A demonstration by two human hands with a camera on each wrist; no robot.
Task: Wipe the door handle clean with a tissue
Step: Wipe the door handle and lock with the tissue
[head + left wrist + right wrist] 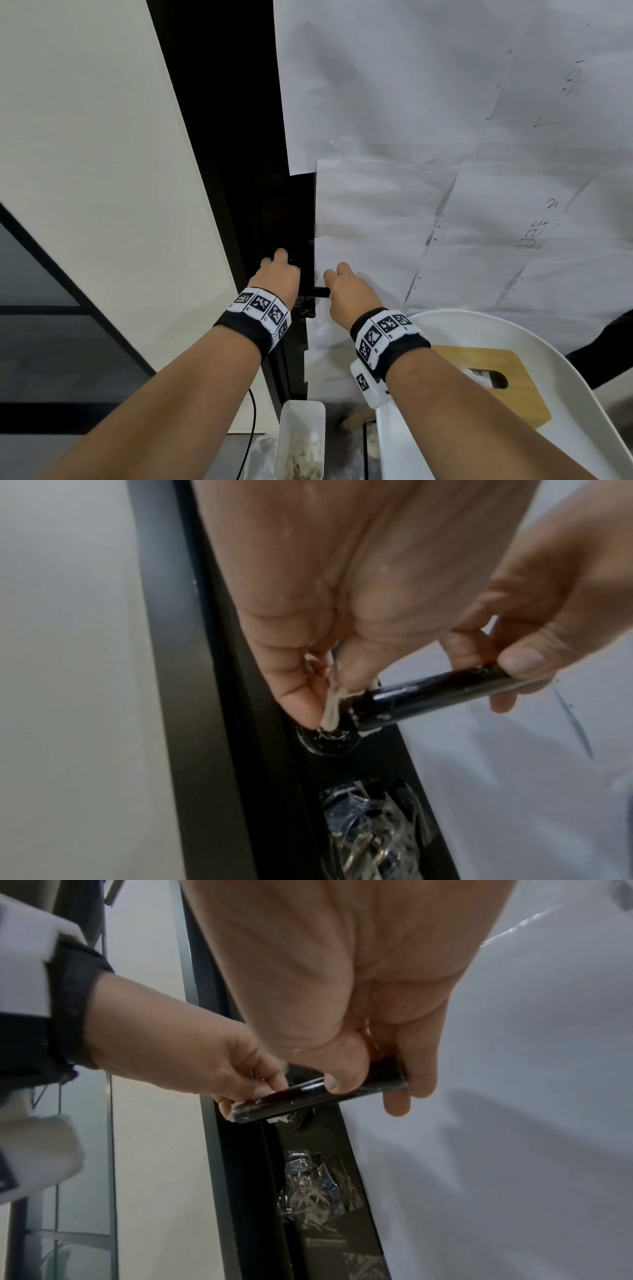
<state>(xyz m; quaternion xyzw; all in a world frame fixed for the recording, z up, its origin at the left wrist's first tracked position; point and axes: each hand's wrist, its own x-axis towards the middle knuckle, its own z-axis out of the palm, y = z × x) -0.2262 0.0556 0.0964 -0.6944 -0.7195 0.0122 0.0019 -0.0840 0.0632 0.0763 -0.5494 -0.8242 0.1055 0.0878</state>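
A black lever door handle [428, 696] [308, 1099] [318, 291] juts from a black door stile. My right hand [346, 291] [369, 1080] grips its free end, thumb and fingers curled round the bar. My left hand [279, 274] [318, 696] pinches a small crumpled white tissue [330, 710] against the handle's inner end, by the round base plate [329, 739]. In the right wrist view only a sliver of tissue [274, 1119] shows under the bar. White specks dot the handle.
Sheets of white paper [445, 137] cover the door panel. Crumpled clear tape [369, 826] covers the lock below the handle. A white round table [565, 359] with a wooden-lidded tissue box [496, 377] stands at the lower right. A white bin [301, 442] with used tissues sits below.
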